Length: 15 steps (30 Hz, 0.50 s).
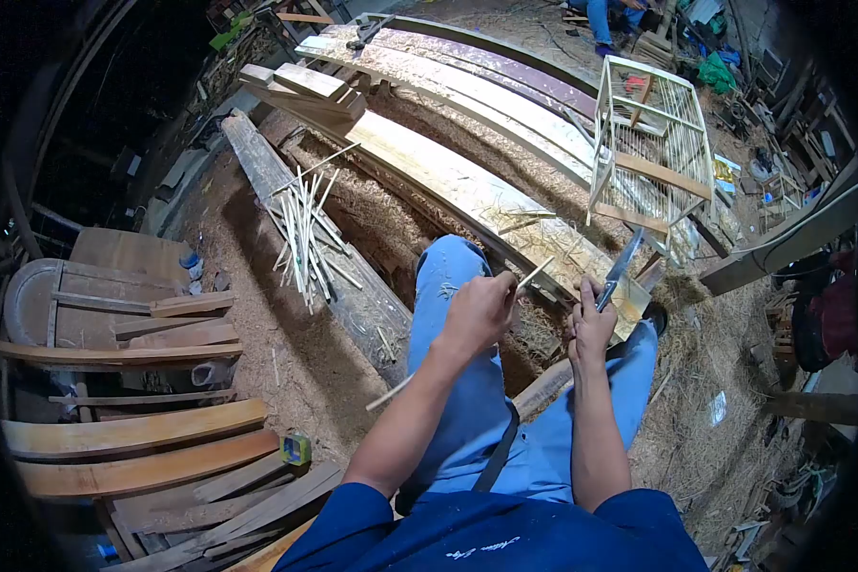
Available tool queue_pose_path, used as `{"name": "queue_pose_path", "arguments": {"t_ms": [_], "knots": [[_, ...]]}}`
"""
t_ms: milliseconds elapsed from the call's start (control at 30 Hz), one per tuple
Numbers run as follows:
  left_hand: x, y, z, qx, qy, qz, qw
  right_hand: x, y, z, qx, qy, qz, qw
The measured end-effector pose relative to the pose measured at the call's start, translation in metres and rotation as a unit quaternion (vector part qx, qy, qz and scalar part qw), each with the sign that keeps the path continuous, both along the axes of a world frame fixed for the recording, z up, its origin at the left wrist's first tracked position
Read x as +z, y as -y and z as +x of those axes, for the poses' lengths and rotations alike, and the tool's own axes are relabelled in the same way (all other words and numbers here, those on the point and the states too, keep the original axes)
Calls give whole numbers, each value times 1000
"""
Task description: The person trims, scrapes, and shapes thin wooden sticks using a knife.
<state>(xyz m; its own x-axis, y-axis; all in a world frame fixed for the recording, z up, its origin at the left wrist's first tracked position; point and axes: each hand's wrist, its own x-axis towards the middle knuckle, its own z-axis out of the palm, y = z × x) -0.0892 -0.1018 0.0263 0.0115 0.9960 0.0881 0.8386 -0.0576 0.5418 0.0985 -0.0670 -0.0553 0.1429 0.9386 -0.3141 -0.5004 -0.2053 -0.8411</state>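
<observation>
We are sitting with our knees apart, leaning over our two hands above our blue jeans point(448, 305). Our left hand point(480, 310) is curling into a closed grip and pinching a thin stick point(536, 271). One end of the stick is poking out past the fingers toward the knife; a pale length is also showing below the forearm, and it seems to be the same stick. Our right hand point(593, 322) is wrapping its fingers around the handle of a knife point(619, 271), and the blade is pointing up and away from us. Stick and knife are staying apart, with a small gap between them. Just beyond our hands, the near end of a long pale plank point(448, 181) is lying under shavings. To our left, a loose pile of sticks point(305, 238) is resting across a weathered board point(357, 276). Ahead and to the right, a slatted wooden cage point(660, 119) is standing tilted. Farther left, we are seeing stacked boards point(143, 434) and a small yellow box point(296, 449) beside them. At the far edge, another person point(601, 21) in blue trousers is sitting.
</observation>
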Motion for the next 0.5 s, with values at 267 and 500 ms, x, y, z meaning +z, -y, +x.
{"name": "queue_pose_path", "arguments": {"t_ms": [267, 500], "knots": [[-2, 2, 4, 28, 139, 25, 990, -15, 5, 8, 114, -36, -40, 992], [-7, 4, -12, 44, 244, 19, 968, 6, 11, -8, 185, 85, 85, 975]]}}
